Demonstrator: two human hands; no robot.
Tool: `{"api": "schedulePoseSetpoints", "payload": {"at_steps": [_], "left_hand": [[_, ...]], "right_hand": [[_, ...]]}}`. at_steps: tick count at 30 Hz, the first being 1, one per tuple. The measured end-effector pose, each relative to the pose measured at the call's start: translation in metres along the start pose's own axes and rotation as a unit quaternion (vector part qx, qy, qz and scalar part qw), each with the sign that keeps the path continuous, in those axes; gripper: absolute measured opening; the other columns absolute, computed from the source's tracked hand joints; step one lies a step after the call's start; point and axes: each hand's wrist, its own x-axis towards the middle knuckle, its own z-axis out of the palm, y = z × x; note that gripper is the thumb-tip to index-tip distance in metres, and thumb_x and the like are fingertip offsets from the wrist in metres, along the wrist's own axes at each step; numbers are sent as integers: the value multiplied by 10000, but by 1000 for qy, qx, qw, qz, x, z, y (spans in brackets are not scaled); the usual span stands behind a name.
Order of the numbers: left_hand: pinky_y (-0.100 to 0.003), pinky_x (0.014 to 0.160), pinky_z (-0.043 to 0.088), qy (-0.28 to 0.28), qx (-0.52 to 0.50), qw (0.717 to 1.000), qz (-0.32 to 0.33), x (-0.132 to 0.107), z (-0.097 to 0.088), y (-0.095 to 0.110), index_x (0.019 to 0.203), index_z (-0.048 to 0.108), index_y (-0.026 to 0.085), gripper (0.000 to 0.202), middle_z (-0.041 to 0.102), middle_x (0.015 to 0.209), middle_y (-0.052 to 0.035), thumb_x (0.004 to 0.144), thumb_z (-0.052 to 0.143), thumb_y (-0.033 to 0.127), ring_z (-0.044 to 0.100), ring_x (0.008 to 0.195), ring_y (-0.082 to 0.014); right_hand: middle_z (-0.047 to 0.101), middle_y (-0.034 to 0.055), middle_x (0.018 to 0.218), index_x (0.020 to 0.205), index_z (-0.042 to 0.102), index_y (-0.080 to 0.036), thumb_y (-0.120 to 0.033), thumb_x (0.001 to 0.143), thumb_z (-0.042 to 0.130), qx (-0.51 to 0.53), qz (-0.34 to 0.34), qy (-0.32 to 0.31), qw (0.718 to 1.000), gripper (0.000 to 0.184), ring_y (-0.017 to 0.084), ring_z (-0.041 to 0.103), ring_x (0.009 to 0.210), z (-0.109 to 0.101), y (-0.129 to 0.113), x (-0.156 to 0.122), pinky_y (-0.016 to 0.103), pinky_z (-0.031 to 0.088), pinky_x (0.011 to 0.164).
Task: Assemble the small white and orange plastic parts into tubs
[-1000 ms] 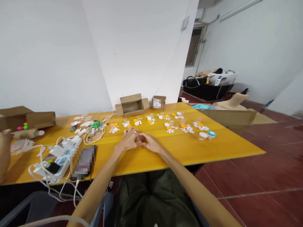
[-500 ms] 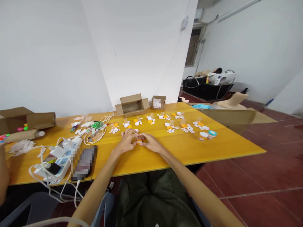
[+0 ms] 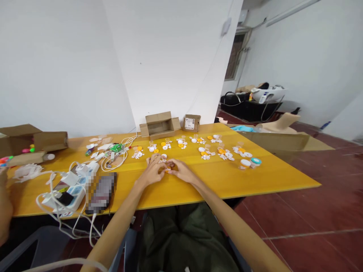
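My left hand [image 3: 153, 170] and my right hand [image 3: 182, 172] meet low over the near middle of the yellow table [image 3: 227, 177]. Their fingertips close from both sides on a small orange round piece [image 3: 167, 171], which has white bits showing on it. Fingers cover much of this piece, so its exact kind is unclear. Just beyond my hands, a white cap [image 3: 164, 155] and an orange disc [image 3: 156, 150] lie on the tabletop, along with small white pieces partly hidden by my left hand.
Groups of orange discs, white pieces and clear cups [image 3: 207, 148] spread across the table. Two lidded jars [image 3: 255, 161] stand at right. Cardboard boxes [image 3: 160, 127] sit at the back. A power strip [image 3: 81, 187] with cables and a phone [image 3: 101, 192] occupy the left, near another person's arm [image 3: 5, 207].
Both hands stay together in nearly the same place, with slight finger movement. The orange piece shows less between the fingertips. The whole view has shifted a little.
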Motion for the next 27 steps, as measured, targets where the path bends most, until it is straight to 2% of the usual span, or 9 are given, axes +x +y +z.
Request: {"api": "schedulePoseSetpoints", "payload": {"at_steps": [9,18,27], "left_hand": [[-526,1042,358,-12,2,1000,2,-3,-3,1,966,709,258,270,586,1337,-67,801,535,132,408,1308,-323],[-512,1038,347,34,27,998,-39,-8,-6,-10,1046,651,260,374,605,1282,-75,753,507,78,429,1278,-306],[-525,1060,331,52,61,996,-34,-5,-4,-13,992,708,265,221,594,1303,-85,878,537,184,404,1311,-317]], "right_hand": [[734,40,1045,1109,678,-241,-227,788,739,3,1,1,1000,327,200,674,952,2,2,1,372,527,911],[729,28,999,1049,678,-238,-174,760,720,-14,9,13,1000,299,194,668,916,0,6,3,366,527,894],[725,28,1010,1062,666,-230,-205,764,729,14,20,13,1000,305,188,667,924,2,4,3,367,528,909]]}}
